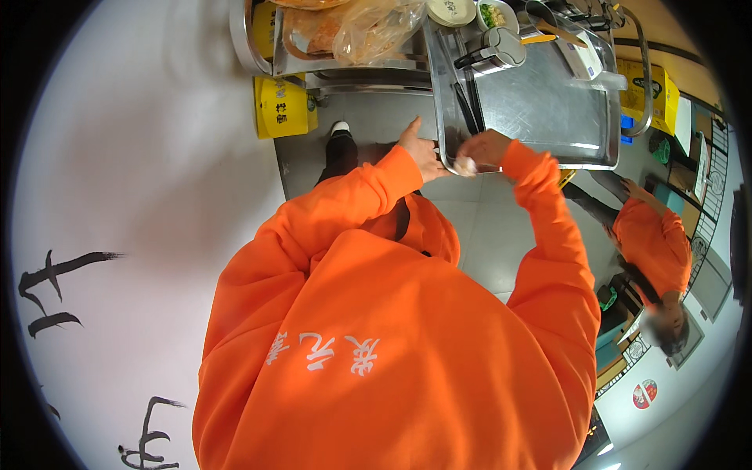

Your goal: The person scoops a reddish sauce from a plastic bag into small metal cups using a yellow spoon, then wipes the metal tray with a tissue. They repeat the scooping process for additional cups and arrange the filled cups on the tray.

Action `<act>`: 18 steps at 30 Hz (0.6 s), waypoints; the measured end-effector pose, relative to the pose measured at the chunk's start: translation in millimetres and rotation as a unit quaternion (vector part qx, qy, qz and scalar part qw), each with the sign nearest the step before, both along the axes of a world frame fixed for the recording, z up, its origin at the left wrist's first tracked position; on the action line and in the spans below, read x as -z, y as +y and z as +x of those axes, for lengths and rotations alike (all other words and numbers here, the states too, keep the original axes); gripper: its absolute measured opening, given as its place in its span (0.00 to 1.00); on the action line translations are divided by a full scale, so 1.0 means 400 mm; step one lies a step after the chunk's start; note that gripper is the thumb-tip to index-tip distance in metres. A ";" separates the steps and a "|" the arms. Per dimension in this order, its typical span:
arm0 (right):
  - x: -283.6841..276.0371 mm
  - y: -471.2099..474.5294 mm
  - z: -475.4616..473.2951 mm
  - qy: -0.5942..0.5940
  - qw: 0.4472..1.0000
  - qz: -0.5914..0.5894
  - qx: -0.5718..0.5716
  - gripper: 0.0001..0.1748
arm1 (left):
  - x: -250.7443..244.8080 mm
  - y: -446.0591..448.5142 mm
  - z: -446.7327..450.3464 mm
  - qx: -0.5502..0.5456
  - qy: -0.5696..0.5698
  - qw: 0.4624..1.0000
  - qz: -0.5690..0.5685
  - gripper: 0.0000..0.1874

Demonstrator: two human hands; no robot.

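Note:
A shallow stainless steel tray (529,111) lies in front of me, its near left corner between my hands. My left hand (422,154) is at the outside of that corner, thumb raised and fingers spread against the rim. Over the corner, my right hand (484,150) is closed around a small whitish wad (465,167); motion blur hides what it is made of. Just beyond my right hand, black tongs or chopsticks (468,108) lie along the tray's left side. Farther up the tray are a lidded metal pitcher (504,50) and a white box (583,59).
Left of the tray, a metal cart holds a clear plastic bag (379,29) and a pan of orange-brown food. A bowl of chopped greens (496,16) stands at the back. Yellow boxes (285,108) sit below. A white wall is at left; a person (652,241) in orange is at right.

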State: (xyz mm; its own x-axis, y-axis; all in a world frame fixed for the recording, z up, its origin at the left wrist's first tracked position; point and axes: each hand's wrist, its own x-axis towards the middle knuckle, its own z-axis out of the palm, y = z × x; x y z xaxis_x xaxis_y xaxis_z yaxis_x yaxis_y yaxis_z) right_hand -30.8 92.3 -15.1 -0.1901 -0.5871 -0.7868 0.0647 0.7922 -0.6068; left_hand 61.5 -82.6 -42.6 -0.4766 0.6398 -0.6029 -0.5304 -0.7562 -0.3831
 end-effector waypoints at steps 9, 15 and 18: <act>-0.101 0.166 -0.005 0.150 0.915 0.326 -0.185 0.09 | 0.020 0.013 0.016 0.068 0.052 0.994 -0.074 0.36; -0.153 0.061 0.026 0.147 0.985 -0.022 0.090 0.06 | 0.007 -0.146 -0.004 0.059 0.092 0.955 -0.278 0.23; -0.118 -0.030 0.075 0.070 0.949 -0.173 0.255 0.10 | 0.015 -0.264 -0.050 -0.062 0.113 0.885 -0.447 0.28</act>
State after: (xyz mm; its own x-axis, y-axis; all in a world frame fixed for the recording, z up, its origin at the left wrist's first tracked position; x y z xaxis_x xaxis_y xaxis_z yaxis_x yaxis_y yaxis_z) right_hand -0.9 80.2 32.0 -0.6068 -0.6102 -0.5093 0.2853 0.4308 -0.8562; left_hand 41.6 -188.2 -48.4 -0.6835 -0.1110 -0.7215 -0.4087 -0.7608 0.5042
